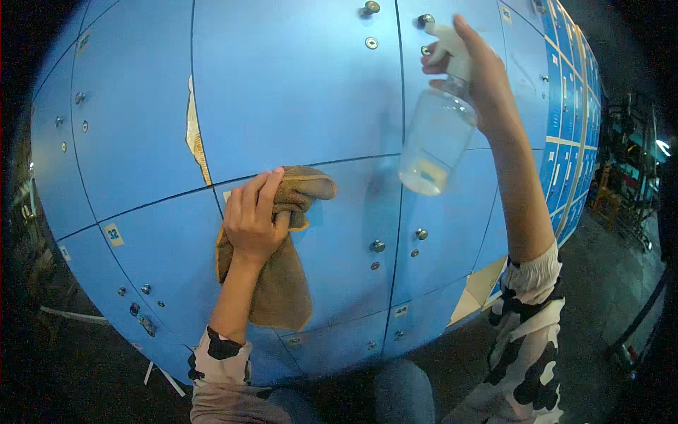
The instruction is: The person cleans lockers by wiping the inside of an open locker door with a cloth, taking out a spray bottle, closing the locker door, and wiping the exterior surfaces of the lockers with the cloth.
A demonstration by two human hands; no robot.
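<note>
My left hand (254, 212) grips a bunched brown cloth (283, 286) with an orange edge against a blue locker door (339, 212). Part of the cloth hangs down past my wrist. In my right hand (484, 74) is a clear spray bottle (437, 138) with a white trigger head (453, 45), tilted and held in front of the doors. My fingers are around the neck and trigger of the bottle. Some clear liquid seems to be inside, though the level is hard to tell. A pale label patch shows near its base.
Round metal knobs (377, 246) and keyhole locks (372, 43) stick out from several doors. Blue surface is torn away in a strip (196, 138) and at a lower corner (476, 289). More lockers (569, 106) run off to the right beside a dark floor (598, 281). Gym-like equipment stands beyond.
</note>
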